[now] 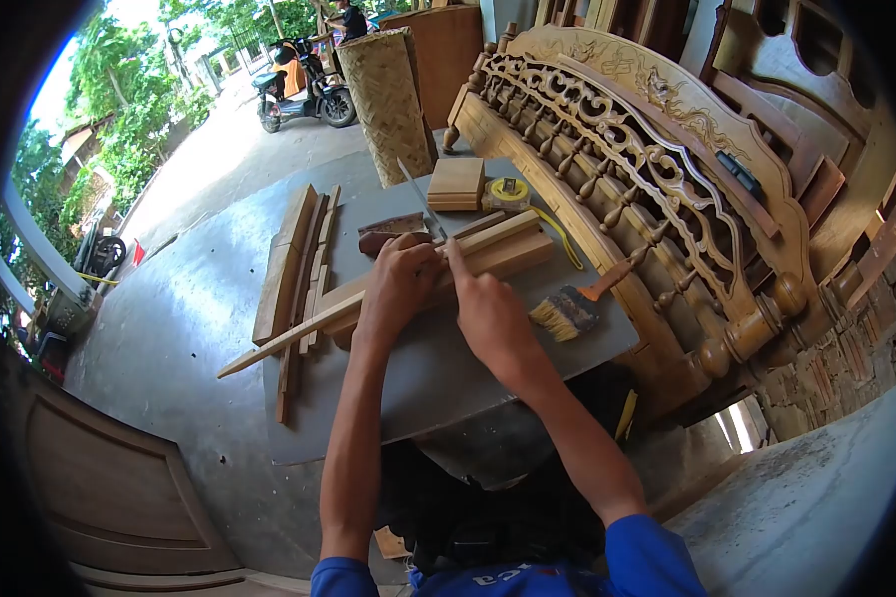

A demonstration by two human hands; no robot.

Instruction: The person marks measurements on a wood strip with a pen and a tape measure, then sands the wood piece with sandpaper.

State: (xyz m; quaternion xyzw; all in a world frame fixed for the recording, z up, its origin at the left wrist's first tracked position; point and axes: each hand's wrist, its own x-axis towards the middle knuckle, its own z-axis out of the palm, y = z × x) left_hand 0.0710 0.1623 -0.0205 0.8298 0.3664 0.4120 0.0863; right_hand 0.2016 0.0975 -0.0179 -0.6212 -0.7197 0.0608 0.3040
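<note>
My left hand [400, 284] is closed over a long thin wooden strip [289, 338], which lies slantwise across a thicker wooden block [513, 256]. My right hand [495, 320] is curled, its index finger stretched forward onto the strip beside the left fingers. From that fingertip a narrow, pointed metal blade [420, 199] runs away from me; its handle end is hidden in the right hand. Just beyond my left hand sits a dark reddish-brown wood piece [383, 237]. A brush [572, 306] with worn bristles lies right of my right hand.
Wooden slats [294, 269] lie on the left of the grey worktable [418, 398]. Square wooden blocks [456, 182] and a yellow tape measure [508, 189] stand at the back. A carved wooden headboard [607, 129] leans on the right. Farther off, a scooter [304, 90] is parked near a person [351, 20].
</note>
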